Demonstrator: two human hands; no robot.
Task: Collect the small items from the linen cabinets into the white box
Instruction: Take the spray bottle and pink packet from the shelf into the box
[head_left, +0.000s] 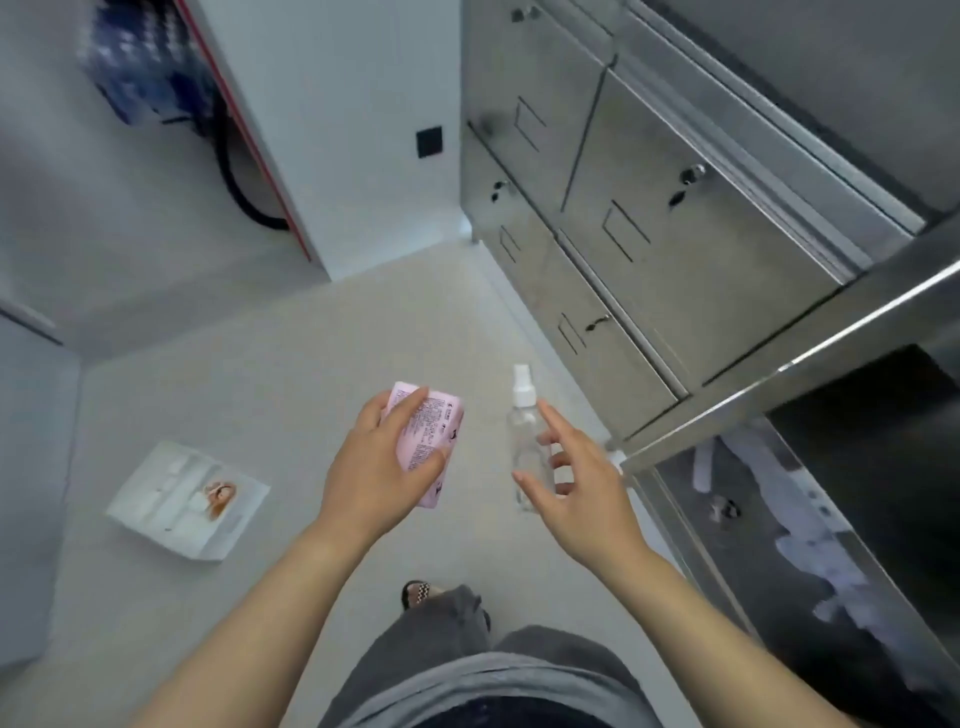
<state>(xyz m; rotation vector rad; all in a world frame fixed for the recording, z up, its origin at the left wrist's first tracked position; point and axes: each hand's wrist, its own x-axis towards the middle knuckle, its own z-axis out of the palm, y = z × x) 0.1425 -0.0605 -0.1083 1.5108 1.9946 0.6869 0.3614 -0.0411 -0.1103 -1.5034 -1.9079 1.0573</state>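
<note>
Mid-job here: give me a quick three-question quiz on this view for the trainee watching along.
1. What does the left hand hold?
2. True or false: the white box sits on a cabinet shelf.
3. The clear spray bottle is: A) at the right hand; B) in a cabinet; C) in the box.
Key: 1, a pink packet; 2, false, it lies on the floor; 3, A.

You show a pink soft packet (431, 431), dark-printed; clear plastic spray bottle (522, 434), white-capped; white flat box (171, 493), left.
</note>
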